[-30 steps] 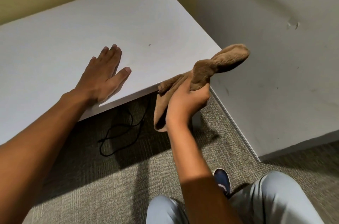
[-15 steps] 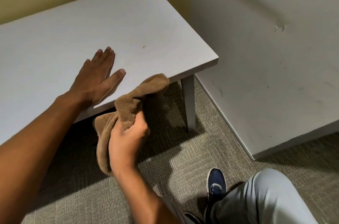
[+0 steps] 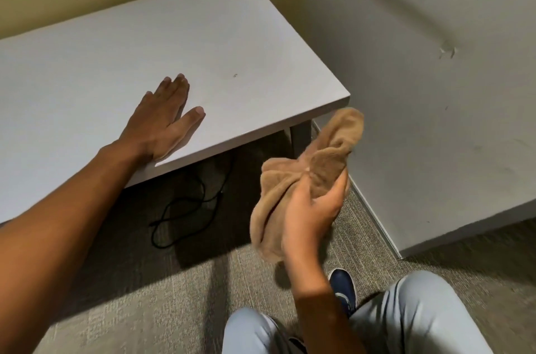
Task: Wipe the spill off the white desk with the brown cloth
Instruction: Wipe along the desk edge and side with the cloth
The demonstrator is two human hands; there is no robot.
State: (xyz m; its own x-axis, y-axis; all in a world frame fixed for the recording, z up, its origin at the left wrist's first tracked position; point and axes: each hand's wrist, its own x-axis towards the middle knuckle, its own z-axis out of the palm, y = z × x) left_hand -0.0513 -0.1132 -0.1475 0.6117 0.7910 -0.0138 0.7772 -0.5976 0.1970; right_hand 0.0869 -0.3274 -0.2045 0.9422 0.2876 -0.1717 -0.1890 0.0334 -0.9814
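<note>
While the left hand (image 3: 162, 124) lies flat on the white desk (image 3: 232, 43), right-hand fingers (image 3: 324, 200) bunch the brown cloth (image 3: 307, 176).

Desk top: the white desk (image 3: 121, 43) lies bare beyond and right of the left hand (image 3: 162, 121) resting flat near its front edge
Right of desk: grey wall (image 3: 435, 92) close beside the corner, narrow gap
Under desk: leg (image 3: 301, 136), black cable (image 3: 185, 208) on carpet
</note>
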